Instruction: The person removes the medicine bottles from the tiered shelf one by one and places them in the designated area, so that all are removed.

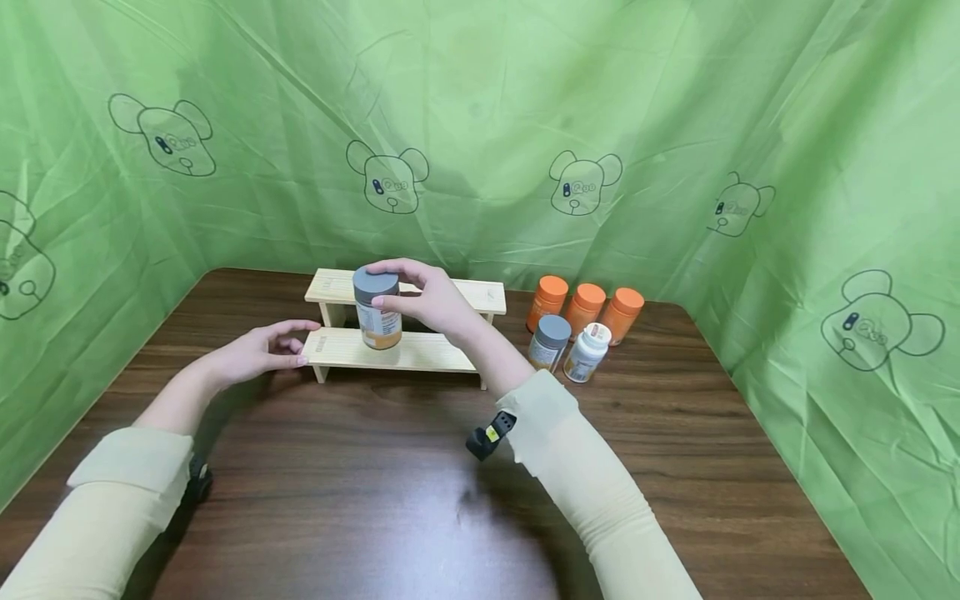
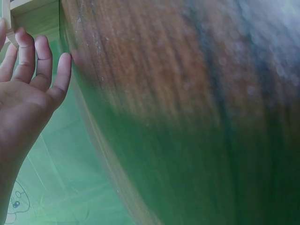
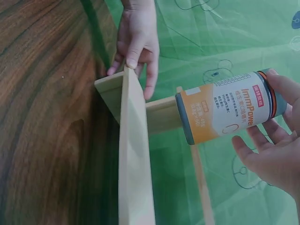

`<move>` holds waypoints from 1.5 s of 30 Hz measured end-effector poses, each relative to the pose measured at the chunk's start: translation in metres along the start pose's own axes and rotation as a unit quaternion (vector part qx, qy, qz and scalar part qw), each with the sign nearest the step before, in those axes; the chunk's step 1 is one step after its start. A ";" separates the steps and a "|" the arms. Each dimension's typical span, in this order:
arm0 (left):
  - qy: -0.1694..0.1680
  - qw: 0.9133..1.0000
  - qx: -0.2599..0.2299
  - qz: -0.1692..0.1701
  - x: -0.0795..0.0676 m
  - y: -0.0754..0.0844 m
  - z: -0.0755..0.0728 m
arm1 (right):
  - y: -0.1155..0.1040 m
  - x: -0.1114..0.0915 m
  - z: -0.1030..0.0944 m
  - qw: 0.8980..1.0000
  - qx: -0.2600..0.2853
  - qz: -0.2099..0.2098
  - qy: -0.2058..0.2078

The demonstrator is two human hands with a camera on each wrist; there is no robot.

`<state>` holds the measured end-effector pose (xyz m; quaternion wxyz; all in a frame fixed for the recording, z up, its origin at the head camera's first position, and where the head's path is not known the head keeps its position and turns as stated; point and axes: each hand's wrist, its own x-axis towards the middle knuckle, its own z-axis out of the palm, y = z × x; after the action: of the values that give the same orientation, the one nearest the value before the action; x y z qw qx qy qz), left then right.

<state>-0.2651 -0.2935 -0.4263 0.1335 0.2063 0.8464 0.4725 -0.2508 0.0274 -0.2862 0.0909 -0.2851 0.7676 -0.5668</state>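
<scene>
My right hand (image 1: 435, 300) grips a supplement bottle (image 1: 379, 323) by its grey cap, thumb at the front and fingers over the far side. The bottle has a white and orange label and is upright over the left part of a two-step wooden rack's lower board (image 1: 429, 353). In the right wrist view a gap shows between the bottle's base and that board (image 3: 133, 159). My left hand (image 1: 262, 352) holds the left end of the lower board between thumb and fingers. The left wrist view shows its other fingers (image 2: 43, 58) loosely bent.
Right of the rack, several bottles stand on the dark wood table (image 1: 360, 492): three orange ones (image 1: 587, 307) behind, a grey-capped one (image 1: 548, 343) and a white one (image 1: 587, 354) in front. A green curtain (image 1: 480, 100) encloses the back and sides.
</scene>
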 end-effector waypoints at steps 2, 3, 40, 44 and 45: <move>0.001 1.000 0.000 0.000 0.000 0.000 0.000 | -0.002 -0.002 -0.004 1.000 -0.002 -0.001 -0.001; 0.001 1.000 0.001 0.000 0.000 0.000 0.000 | -0.001 -0.002 -0.007 1.000 -0.004 -0.002 -0.001; -0.003 1.000 0.006 0.002 -0.001 0.001 0.000 | -0.015 -0.060 -0.094 0.999 0.017 -0.052 0.001; -0.003 1.000 0.009 0.006 0.000 0.001 0.000 | -0.021 -0.069 -0.104 0.998 0.027 -0.049 0.003; -0.003 1.000 0.010 0.006 0.000 0.001 0.000 | -0.021 -0.072 -0.107 0.998 0.033 -0.047 0.003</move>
<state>-0.2647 -0.2933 -0.4247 0.1315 0.2139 0.8492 0.4645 -0.2344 0.1493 -0.2437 0.0712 -0.3158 0.7346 -0.5963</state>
